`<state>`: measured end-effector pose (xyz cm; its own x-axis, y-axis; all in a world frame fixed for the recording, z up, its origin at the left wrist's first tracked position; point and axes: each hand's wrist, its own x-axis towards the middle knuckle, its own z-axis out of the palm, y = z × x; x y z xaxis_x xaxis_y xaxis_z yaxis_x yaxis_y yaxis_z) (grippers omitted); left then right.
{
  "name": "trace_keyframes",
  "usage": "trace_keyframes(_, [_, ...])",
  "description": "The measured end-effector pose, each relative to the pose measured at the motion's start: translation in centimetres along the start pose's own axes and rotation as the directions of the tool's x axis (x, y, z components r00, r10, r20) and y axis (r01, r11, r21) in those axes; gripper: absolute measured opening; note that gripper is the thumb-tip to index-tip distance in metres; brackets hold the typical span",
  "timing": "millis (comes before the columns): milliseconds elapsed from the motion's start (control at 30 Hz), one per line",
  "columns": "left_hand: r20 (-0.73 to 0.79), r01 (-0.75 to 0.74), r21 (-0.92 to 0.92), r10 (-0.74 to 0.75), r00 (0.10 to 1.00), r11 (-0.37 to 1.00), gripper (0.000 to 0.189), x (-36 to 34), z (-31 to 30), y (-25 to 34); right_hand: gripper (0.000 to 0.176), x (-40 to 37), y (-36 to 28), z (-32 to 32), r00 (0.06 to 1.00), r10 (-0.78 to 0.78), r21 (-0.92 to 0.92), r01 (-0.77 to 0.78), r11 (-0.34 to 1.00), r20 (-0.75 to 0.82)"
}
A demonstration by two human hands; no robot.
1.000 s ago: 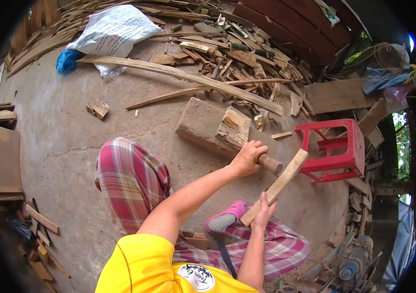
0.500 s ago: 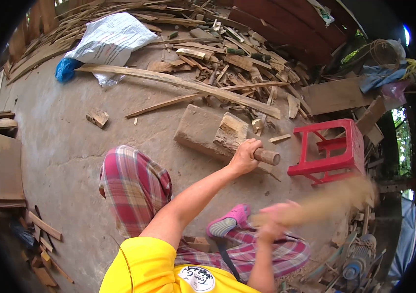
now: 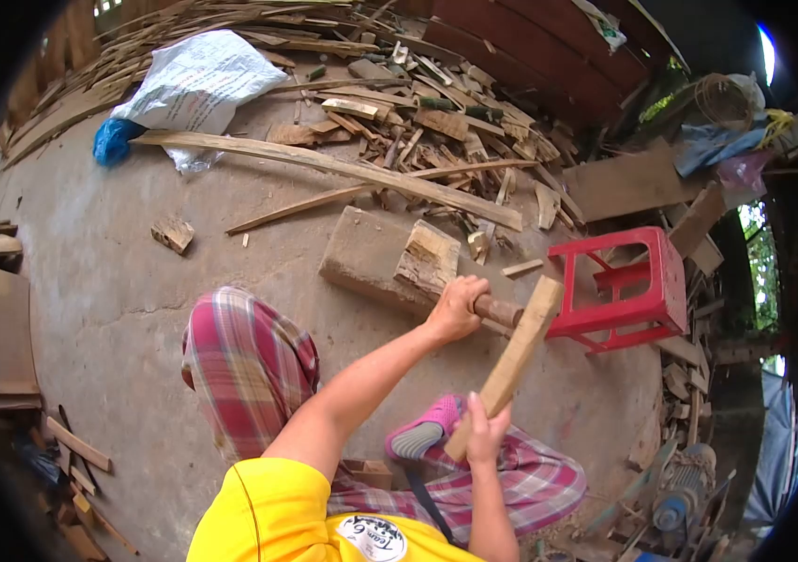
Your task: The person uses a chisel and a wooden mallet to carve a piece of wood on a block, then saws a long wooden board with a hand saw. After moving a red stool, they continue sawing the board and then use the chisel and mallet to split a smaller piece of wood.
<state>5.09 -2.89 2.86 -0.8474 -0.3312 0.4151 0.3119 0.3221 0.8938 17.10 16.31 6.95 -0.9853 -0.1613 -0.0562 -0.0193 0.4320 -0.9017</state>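
My left hand [image 3: 458, 307] is wrapped round the thick, round wooden handle [image 3: 500, 310] of a chisel-like tool, whose working end I cannot see. Just beyond that hand, a rough wood block [image 3: 429, 257] rests against or on a larger, dusty wooden beam [image 3: 361, 253] on the floor. In my right hand [image 3: 486, 431] is the lower end of a squared wooden bar [image 3: 509, 361], tilted up and to the right. The bar's upper part is at the butt of the handle and seems to touch it.
A red plastic stool [image 3: 619, 288] lies on its side at the right. Scrap wood [image 3: 441, 122] is heaped at the back, with a long plank [image 3: 324, 169] in front. A white sack [image 3: 202, 80] lies back left. An electric motor [image 3: 685, 492] sits at lower right.
The wooden bar, blurred and off to the right before, has swung left and up to the handle's butt. My left hand keeps its hold; the view has shifted slightly.
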Motion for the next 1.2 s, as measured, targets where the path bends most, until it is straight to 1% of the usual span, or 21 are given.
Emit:
trace_keyframes(67, [0.007, -0.028, -0.002, 0.028, 1.0, 1.0, 0.025, -1.0, 0.2, 0.1, 0.045, -0.9, -4.5, -0.5, 0.991, 0.134, 0.227, -0.131, 0.965, 0.003])
trace_keyframes(167, [0.053, -0.046, 0.02, 0.045, 0.998, 0.999, 0.025, -0.8, 0.4, 0.2, 0.045, 0.1, -3.8, -1.3, 0.982, 0.18, 0.458, -0.187, 0.869, 0.058])
trace_keyframes(233, [0.059, -0.056, 0.017, 0.055, 0.997, 0.998, 0.025, -0.4, 0.1, 0.1, 0.044, 1.5, 0.2, -0.4, 0.975, 0.222, 0.485, -0.192, 0.853, -0.004])
trace_keyframes(300, [0.036, -0.014, -0.049, 0.016, 0.999, 0.999, 0.027, 0.1, -0.8, 0.3, 0.042, 3.3, 5.2, 0.8, 0.976, 0.213, 0.314, -0.188, 0.931, -0.046])
trace_keyframes(367, [0.035, 0.008, -0.063, -0.006, 0.999, 0.998, 0.029, 0.4, -1.1, 0.1, 0.036, 3.2, 1.8, 3.7, 0.976, 0.208, 0.245, -0.186, 0.952, -0.065])
trace_keyframes(433, [0.018, 0.009, -0.158, -0.006, 1.0, 0.987, 0.03, 0.6, -1.2, 0.0, 0.049, 3.7, 4.0, 5.4, 0.978, 0.186, -0.177, -0.168, 0.97, 0.091])
trace_keyframes(467, [0.038, 0.028, -0.059, -0.025, 0.999, 0.998, 0.028, 0.3, -1.6, 0.0, 0.049, 3.9, 5.1, 6.4, 0.977, 0.196, -0.165, -0.18, 0.97, 0.088])
trace_keyframes(533, [0.055, 0.044, -0.103, -0.039, 0.998, 0.994, 0.027, 0.6, -2.4, 0.3, 0.061, 4.3, 7.0, 7.9, 0.981, 0.168, -0.496, -0.1, 0.863, 0.094])
trace_keyframes(600, [0.043, 0.06, -0.305, -0.05, 0.998, 0.95, 0.023, 2.2, -2.8, -1.2, 0.063, 4.5, 7.6, 7.8, 0.978, 0.188, -0.456, -0.127, 0.881, 0.091])
trace_keyframes(633, [0.046, 0.155, -0.372, -0.148, 0.988, 0.915, 0.018, 3.4, -5.0, -0.5, 0.065, 4.4, 7.7, 7.6, 0.974, 0.203, -0.432, -0.141, 0.891, 0.101])
trace_keyframes(667, [-0.091, 0.272, -0.462, -0.35, 0.932, 0.844, 0.012, 4.6, -6.7, -0.3, 0.065, 4.3, 7.8, 7.3, 0.972, 0.211, -0.426, -0.148, 0.892, 0.104])
trace_keyframes(700, [-0.135, 0.401, -0.454, -0.507, 0.852, 0.796, 0.013, 5.7, -8.7, -5.3, 0.065, 4.4, 7.5, 6.9, 0.965, 0.233, -0.424, -0.164, 0.891, 0.116])
trace_keyframes(733, [-0.302, 0.355, -0.573, -0.594, 0.746, 0.739, 0.016, 6.0, -10.9, -5.3, 0.065, 4.7, 7.3, 6.8, 0.961, 0.248, -0.42, -0.175, 0.891, 0.125])
trace_keyframes(767, [-0.47, 0.234, -0.694, -0.675, 0.568, 0.68, 0.017, 6.3, -12.8, -8.0, 0.065, 4.9, 7.2, 6.6, 0.963, 0.242, -0.413, -0.173, 0.894, 0.122])
trace_keyframes(833, [-0.65, 0.09, -0.669, -0.639, 0.412, 0.738, 0.02, 5.0, -17.7, -10.1, 0.066, 4.6, 7.5, 6.8, 0.967, 0.23, -0.44, -0.162, 0.883, 0.106])
trace_keyframes(933, [-0.629, -0.011, -0.688, -0.59, 0.507, 0.725, 0.023, 6.0, -16.3, -4.5, 0.067, 4.7, 8.1, 7.1, 0.967, 0.231, -0.374, -0.176, 0.91, 0.108])
trace_keyframes(1033, [-0.371, 0.178, -0.597, -0.465, 0.804, 0.783, 0.024, 4.8, -10.4, 1.5, 0.066, 5.0, 9.2, 7.1, 0.96, 0.265, -0.179, -0.247, 0.952, 0.084])
trace_keyframes(1067, [-0.32, 0.145, -0.524, -0.352, 0.88, 0.839, 0.025, 4.0, -7.7, 1.7, 0.059, 5.0, 7.2, 6.7, 0.921, 0.374, -0.044, -0.372, 0.927, 0.112])
trace_keyframes(1100, [-0.206, 0.078, -0.292, -0.142, 0.968, 0.953, 0.025, 2.8, -5.5, 0.5, 0.059, 4.5, 5.3, 6.0, 0.921, 0.372, -0.061, -0.367, 0.928, 0.116])
trace_keyframes(1167, [-0.116, -0.242, -0.11, 0.229, 0.966, 0.964, 0.028, 1.0, -3.0, 3.0, 0.049, 3.9, 1.9, 5.0, 0.934, 0.356, 0.201, -0.346, 0.916, -0.013])
trace_keyframes(1200, [-0.002, -0.27, -0.048, 0.27, 0.963, 0.962, 0.03, 0.2, -2.3, 2.9, 0.044, 3.7, 1.3, 4.0, 0.937, 0.348, 0.198, -0.335, 0.921, -0.034])
